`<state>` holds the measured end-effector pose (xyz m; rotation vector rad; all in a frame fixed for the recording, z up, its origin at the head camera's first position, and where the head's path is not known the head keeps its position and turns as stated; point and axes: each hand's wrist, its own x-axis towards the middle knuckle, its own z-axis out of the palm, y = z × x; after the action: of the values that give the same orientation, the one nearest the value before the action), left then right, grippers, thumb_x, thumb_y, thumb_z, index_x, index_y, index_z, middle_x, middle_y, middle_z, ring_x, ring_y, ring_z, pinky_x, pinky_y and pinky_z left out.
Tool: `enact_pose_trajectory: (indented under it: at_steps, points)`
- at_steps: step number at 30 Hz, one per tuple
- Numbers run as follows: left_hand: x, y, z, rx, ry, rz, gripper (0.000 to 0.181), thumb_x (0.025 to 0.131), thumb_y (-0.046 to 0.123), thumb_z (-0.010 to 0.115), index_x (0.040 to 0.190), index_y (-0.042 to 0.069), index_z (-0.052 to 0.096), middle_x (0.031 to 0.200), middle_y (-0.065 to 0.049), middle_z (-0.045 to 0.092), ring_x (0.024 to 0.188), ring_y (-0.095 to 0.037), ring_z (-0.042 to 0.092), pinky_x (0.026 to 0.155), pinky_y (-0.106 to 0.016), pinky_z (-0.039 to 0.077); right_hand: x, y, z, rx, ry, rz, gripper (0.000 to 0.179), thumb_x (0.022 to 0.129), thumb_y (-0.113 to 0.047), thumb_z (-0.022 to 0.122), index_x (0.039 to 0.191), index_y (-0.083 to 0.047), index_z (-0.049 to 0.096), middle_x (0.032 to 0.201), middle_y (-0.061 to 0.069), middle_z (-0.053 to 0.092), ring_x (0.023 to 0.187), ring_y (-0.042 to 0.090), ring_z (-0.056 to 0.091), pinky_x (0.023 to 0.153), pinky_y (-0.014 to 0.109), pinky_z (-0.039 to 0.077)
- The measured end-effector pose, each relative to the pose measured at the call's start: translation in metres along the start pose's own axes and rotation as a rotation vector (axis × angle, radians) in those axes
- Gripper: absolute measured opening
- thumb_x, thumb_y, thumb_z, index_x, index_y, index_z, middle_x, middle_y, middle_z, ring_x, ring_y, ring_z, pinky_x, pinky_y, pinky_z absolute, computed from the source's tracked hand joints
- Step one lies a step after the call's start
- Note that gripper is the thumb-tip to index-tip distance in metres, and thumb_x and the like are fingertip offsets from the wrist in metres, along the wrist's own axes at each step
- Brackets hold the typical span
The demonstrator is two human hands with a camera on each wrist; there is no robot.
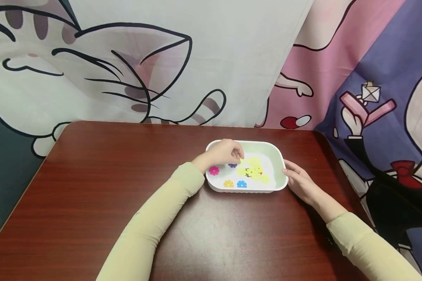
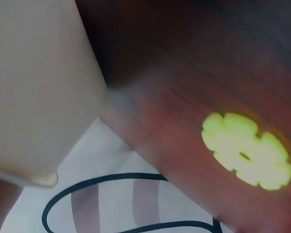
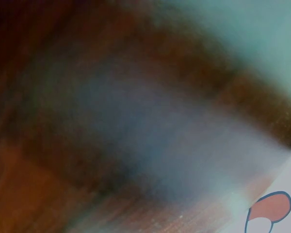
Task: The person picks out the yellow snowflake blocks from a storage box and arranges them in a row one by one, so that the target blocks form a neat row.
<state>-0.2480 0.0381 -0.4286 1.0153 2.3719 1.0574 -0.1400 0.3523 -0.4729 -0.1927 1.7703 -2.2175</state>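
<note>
A white plastic tray (image 1: 246, 191) sits on the table, with several yellow flower-shaped discs (image 1: 254, 171) piled in it. Over the tray's left part is my left hand (image 1: 223, 152), its fingertips pinching a small yellow disc (image 1: 242, 160). A yellow flower disc (image 2: 247, 151) with a small centre slot shows close up in the left wrist view, where no fingers are visible. My right hand (image 1: 302, 185) holds the tray's right end, the thumb at its rim. The right wrist view is too blurred to show that hand.
Also in the tray are a pink flower disc (image 1: 214, 170), an orange one (image 1: 228, 183), a blue one (image 1: 242, 184) and a partly hidden purple one (image 1: 233, 165). A brown wooden table (image 1: 91, 195) reaches back to printed curtains (image 1: 253, 58).
</note>
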Motion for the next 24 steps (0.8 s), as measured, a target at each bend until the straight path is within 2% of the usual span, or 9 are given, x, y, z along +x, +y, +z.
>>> enact_pose_trajectory:
  at_steps: [4, 8, 15, 21, 24]
  points:
    - [0.005, 0.0, 0.005, 0.001, -0.032, 0.011, 0.01, 0.093, 0.002, 0.077, 0.102, 0.0, 0.076, 0.099, -0.012, 0.077, 0.087, -0.014, 0.068, 0.08, -0.016, 0.054, 0.001, -0.001, 0.0, -0.002, 0.002, -0.006, 0.038, 0.11, 0.0, 0.039, 0.138, -0.017, 0.057, 0.135, -0.007, 0.067, 0.124, 0.002, 0.062, 0.103, 0.016, 0.051]
    - [0.008, -0.001, 0.011, 0.046, -0.048, 0.024, 0.011, 0.09, 0.0, 0.076, 0.101, 0.001, 0.078, 0.101, -0.011, 0.078, 0.091, -0.015, 0.071, 0.082, -0.015, 0.055, 0.001, -0.001, 0.0, -0.001, -0.001, -0.005, 0.038, 0.11, 0.0, 0.039, 0.138, -0.018, 0.058, 0.135, -0.007, 0.066, 0.124, 0.001, 0.062, 0.103, 0.015, 0.05]
    - [0.011, -0.003, 0.018, 0.085, -0.074, 0.021, 0.016, 0.088, 0.004, 0.083, 0.103, 0.002, 0.078, 0.102, -0.01, 0.079, 0.094, -0.016, 0.071, 0.084, -0.015, 0.054, 0.001, 0.0, 0.0, -0.004, 0.003, -0.008, 0.038, 0.11, 0.0, 0.038, 0.137, -0.018, 0.058, 0.136, -0.008, 0.066, 0.124, 0.001, 0.061, 0.103, 0.015, 0.05]
    - [0.01, 0.0, 0.019, 0.207, -0.113, 0.071, 0.021, 0.085, 0.01, 0.088, 0.104, 0.006, 0.079, 0.099, -0.008, 0.078, 0.091, -0.013, 0.066, 0.085, -0.018, 0.051, 0.001, 0.001, -0.001, -0.006, -0.003, -0.006, 0.039, 0.11, 0.0, 0.038, 0.137, -0.019, 0.059, 0.136, -0.008, 0.066, 0.125, 0.001, 0.061, 0.103, 0.015, 0.05]
    - [0.009, 0.0, 0.021, 0.238, -0.127, 0.088, 0.022, 0.085, 0.01, 0.088, 0.105, 0.006, 0.08, 0.099, -0.008, 0.077, 0.092, -0.014, 0.064, 0.085, -0.02, 0.051, 0.001, 0.001, -0.001, -0.005, -0.002, -0.001, 0.039, 0.11, 0.0, 0.038, 0.137, -0.019, 0.059, 0.136, -0.008, 0.066, 0.125, 0.001, 0.062, 0.103, 0.015, 0.051]
